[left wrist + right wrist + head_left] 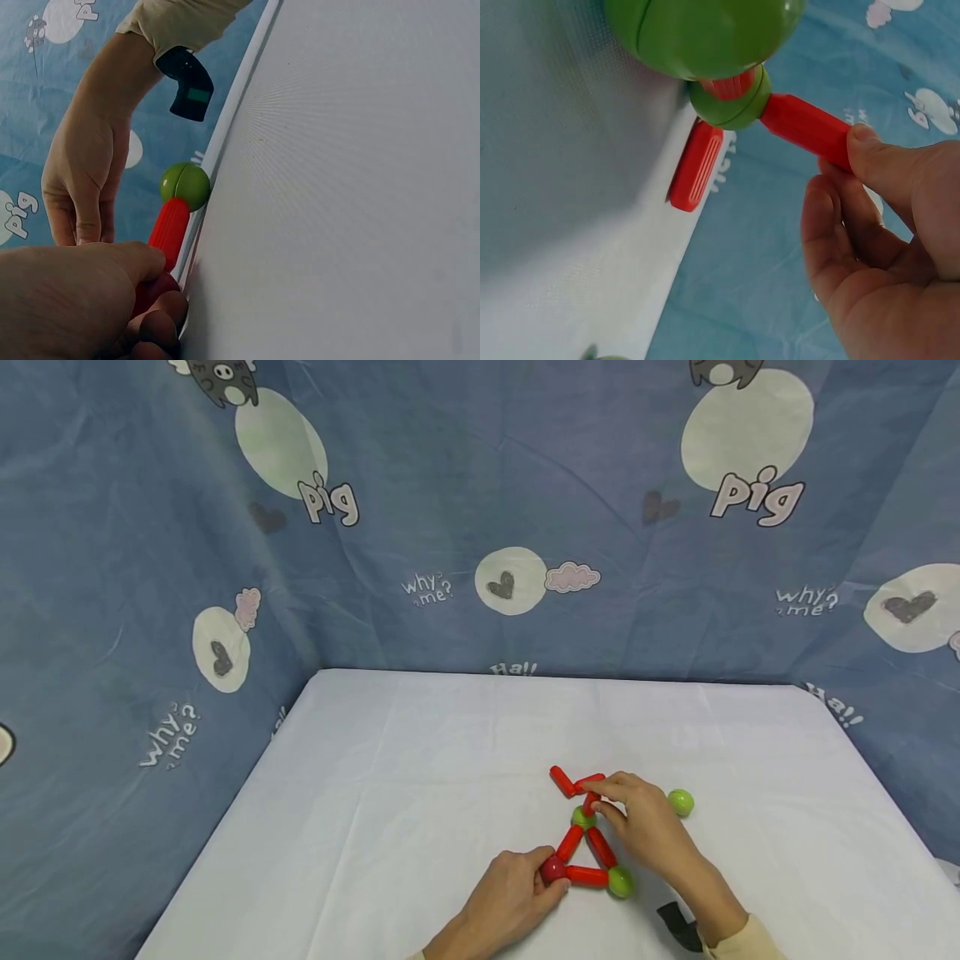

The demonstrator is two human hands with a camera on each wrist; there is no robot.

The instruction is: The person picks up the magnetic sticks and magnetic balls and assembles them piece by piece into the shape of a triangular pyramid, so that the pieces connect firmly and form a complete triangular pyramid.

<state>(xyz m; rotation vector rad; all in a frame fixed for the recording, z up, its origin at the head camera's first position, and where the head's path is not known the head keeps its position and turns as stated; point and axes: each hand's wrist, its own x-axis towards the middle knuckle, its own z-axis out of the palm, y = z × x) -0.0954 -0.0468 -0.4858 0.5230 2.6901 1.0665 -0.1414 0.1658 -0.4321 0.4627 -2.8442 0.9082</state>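
Three red rods and three balls form a triangle on the white table. My left hand (pixel 510 893) grips its red ball (pixel 552 869) at the left corner. A green ball (pixel 620 882) marks the right corner, joined by the bottom rod (pixel 587 877). From the green ball (pixel 582 817) at the far corner another red rod (pixel 810 131) sticks out, tilted up off the table in the right wrist view. The thumb and fingers of my right hand (pixel 645 818) pinch that rod's free end. In the left wrist view, fingers partly cover the red ball (pixel 157 289).
Two loose red rods, one at the left (pixel 562 781) and one partly behind my right fingers (pixel 590 782), lie beyond the triangle. A loose green ball (pixel 681 802) lies right of my right hand. Blue patterned cloth (pixel 450 527) hangs behind the white table (pixel 420 752).
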